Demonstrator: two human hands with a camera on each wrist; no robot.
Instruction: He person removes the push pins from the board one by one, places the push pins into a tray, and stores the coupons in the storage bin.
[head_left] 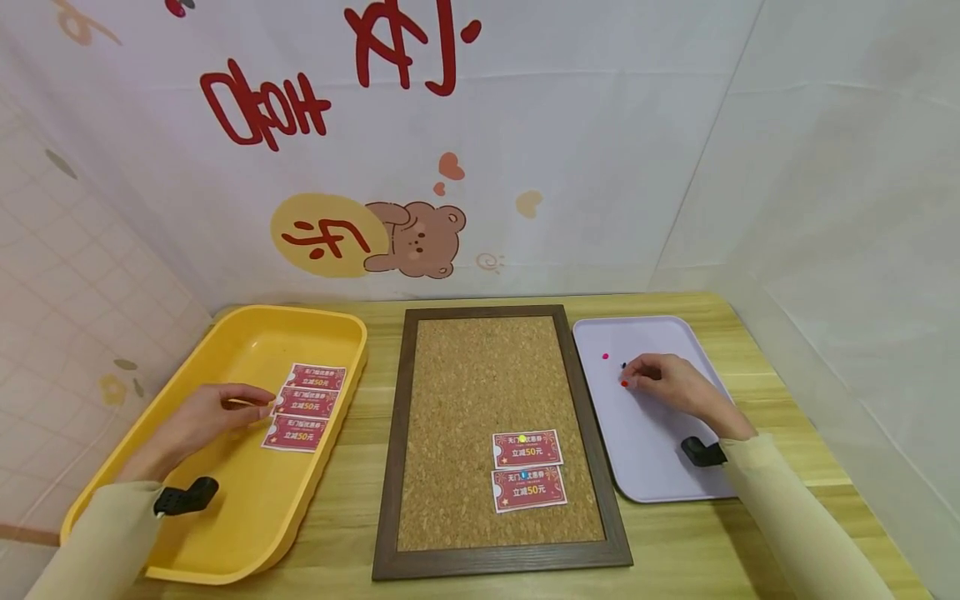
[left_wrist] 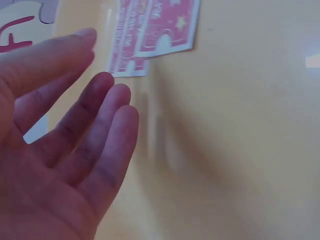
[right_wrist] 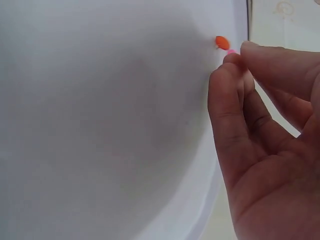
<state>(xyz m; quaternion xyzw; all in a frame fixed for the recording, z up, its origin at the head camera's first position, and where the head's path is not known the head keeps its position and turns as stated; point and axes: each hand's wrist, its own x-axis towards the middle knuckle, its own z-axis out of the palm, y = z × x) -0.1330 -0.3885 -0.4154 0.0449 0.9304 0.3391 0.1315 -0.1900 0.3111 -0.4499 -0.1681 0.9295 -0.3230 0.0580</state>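
Note:
My left hand (head_left: 217, 417) hovers inside a yellow tray (head_left: 247, 533), fingers loosely bent and spread. Its fingertips come close to the left edges of three red coupons (head_left: 306, 404) that overlap in a column; the left wrist view shows nothing in its grasp. Over a lilac tray (head_left: 660, 475) is my right hand (head_left: 667, 383), thumb and fingertips drawn together beside a small orange-red pushpin (right_wrist: 222, 43). Whether something tiny sits between those fingertips is hidden. A pink pushpin (head_left: 605, 356) and a small dark one (head_left: 623, 365) lie near them.
Between the trays lies a framed cork board (head_left: 480, 383). Two coupons are on its lower right: the upper coupon (head_left: 527, 452) with a yellow pushpin (head_left: 522, 438), the lower coupon (head_left: 529, 492) with a blue pushpin (head_left: 523, 475). Behind the wooden table hangs a printed sheet (head_left: 570, 233).

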